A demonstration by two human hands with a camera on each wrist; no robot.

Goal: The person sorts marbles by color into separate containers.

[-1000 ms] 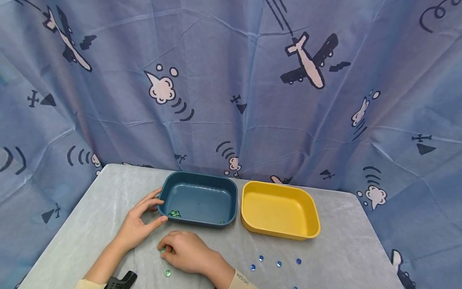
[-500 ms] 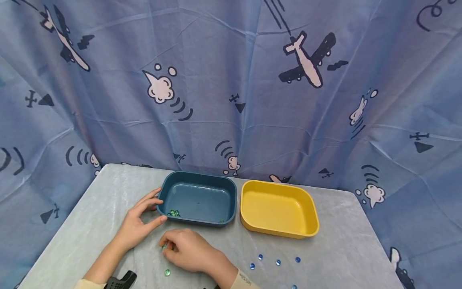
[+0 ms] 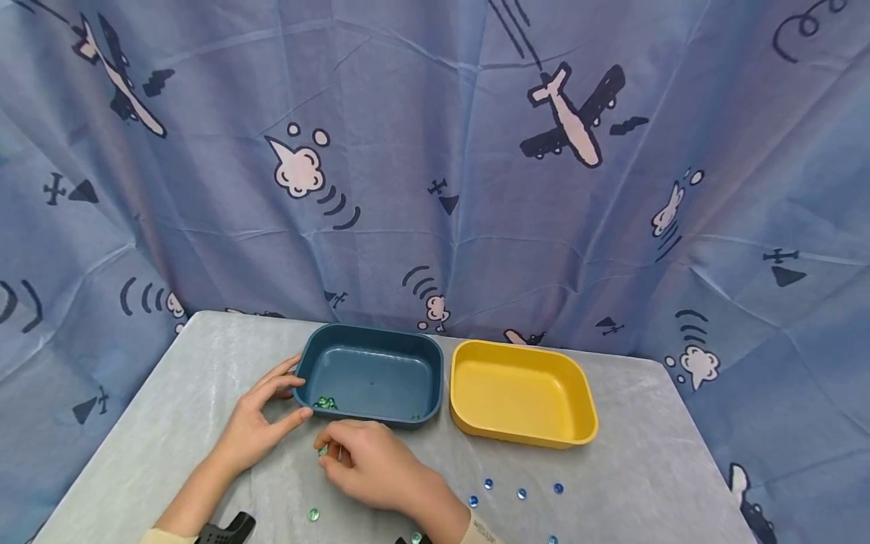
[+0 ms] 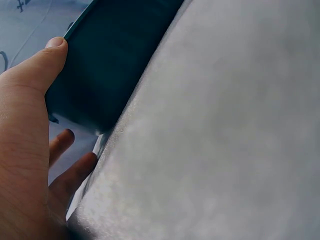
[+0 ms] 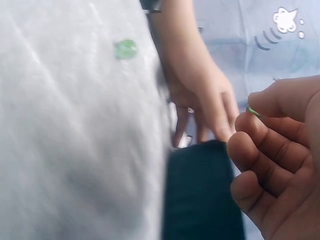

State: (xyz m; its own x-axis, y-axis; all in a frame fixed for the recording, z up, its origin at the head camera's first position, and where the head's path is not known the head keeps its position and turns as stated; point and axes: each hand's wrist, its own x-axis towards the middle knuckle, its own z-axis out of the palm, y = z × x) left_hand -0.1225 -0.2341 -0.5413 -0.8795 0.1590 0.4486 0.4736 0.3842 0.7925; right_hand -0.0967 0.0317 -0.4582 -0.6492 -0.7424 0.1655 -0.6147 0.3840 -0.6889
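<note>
My right hand (image 3: 381,465) pinches a small green glass gem (image 5: 254,111) between thumb and forefinger, just in front of the dark blue box (image 3: 374,378). The right wrist view shows only the gem's thin edge; the other fingers are bent and bear nothing. My left hand (image 3: 254,423) rests at the box's left end, its thumb (image 4: 56,50) on the rim at the near corner and its other fingers spread along the side. Several green gems (image 3: 326,403) lie in the box's near left corner. One loose green gem (image 3: 313,514) sits on the table between my forearms.
A yellow box (image 3: 519,400) stands right of the blue one. Several blue gems (image 3: 488,483) are scattered in front of it. Another green gem (image 3: 416,538) shows by my right wrist at the bottom edge. A patterned curtain (image 3: 381,189) hangs behind the table.
My right hand has moved up and to the right, nearer the blue box, carrying the green gem. A green gem by its wrist has come into view. The left hand stays at the box.
</note>
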